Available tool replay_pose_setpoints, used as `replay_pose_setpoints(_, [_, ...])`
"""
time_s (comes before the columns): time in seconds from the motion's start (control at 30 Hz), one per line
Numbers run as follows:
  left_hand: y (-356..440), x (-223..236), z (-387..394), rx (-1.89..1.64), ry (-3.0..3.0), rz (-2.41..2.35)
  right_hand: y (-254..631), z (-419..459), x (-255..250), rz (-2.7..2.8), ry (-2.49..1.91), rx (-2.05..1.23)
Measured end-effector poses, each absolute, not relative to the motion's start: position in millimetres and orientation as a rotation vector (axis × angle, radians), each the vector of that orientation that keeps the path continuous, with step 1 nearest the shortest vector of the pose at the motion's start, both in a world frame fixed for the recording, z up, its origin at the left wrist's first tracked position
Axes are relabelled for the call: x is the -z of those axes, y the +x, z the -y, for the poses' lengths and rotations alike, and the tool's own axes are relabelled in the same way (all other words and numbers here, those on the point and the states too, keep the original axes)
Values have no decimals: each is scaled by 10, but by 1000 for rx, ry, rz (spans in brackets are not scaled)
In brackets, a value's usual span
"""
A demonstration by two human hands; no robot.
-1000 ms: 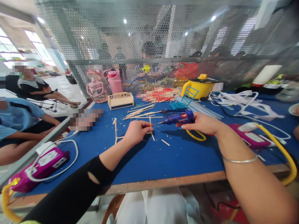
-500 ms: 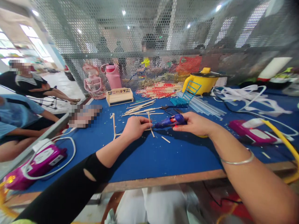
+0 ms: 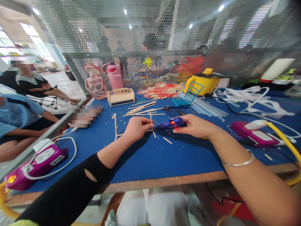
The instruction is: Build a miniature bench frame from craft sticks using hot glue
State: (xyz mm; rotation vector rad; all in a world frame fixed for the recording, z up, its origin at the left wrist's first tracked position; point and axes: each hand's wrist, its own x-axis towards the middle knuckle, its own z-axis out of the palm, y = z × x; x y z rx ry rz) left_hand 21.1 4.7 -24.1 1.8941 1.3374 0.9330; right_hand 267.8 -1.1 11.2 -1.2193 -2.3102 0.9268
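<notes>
My left hand is closed in a pinch on a frame of thin wooden sticks lying on the blue table. My right hand grips a blue hot glue gun; its nozzle points left and touches the sticks right beside my left fingertips. A silver bangle circles my right wrist, and a black sleeve covers my left forearm.
Loose wooden sticks, a small stick-built bench, red-tipped sticks, a yellow pot and pink bottles stand farther back. Magenta power strips lie left and right. Mesh screen behind; people sit at left.
My right hand has brought the glue gun leftward and down until its nozzle meets the sticks at my left fingers. My left hand has stayed put.
</notes>
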Motion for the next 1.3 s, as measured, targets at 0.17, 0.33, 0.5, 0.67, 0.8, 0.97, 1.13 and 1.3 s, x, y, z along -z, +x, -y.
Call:
replay_pose_setpoints(0.17, [201,241,-48,-942,1904,-1325,2686,3,-106,2322,-1208,-904])
replay_pose_setpoints(0.33, [210,232,-44,-931,1893,-1340,2694,-21,-77,2325,-1186,-910])
replay_pose_setpoints(0.5, [207,244,-47,-932,1900,-1330,2689,-3,-94,2287,-1187,-940])
replay_pose_setpoints(0.67, [197,257,-48,-935,1892,-1323,2681,2,-89,2275,-1175,-976])
replay_pose_setpoints(0.8, [197,252,-43,-934,1875,-1336,2677,-10,-76,2284,-1168,-967])
replay_pose_setpoints(0.97, [196,250,-45,-939,1872,-1332,2679,-7,-91,2291,-1164,-940])
replay_pose_setpoints(1.13, [195,253,-48,-918,1876,-1348,2677,-7,-90,2307,-1172,-929])
replay_pose_setpoints(1.3, [197,245,-36,-927,1889,-1348,2675,3,-98,2299,-1177,-923])
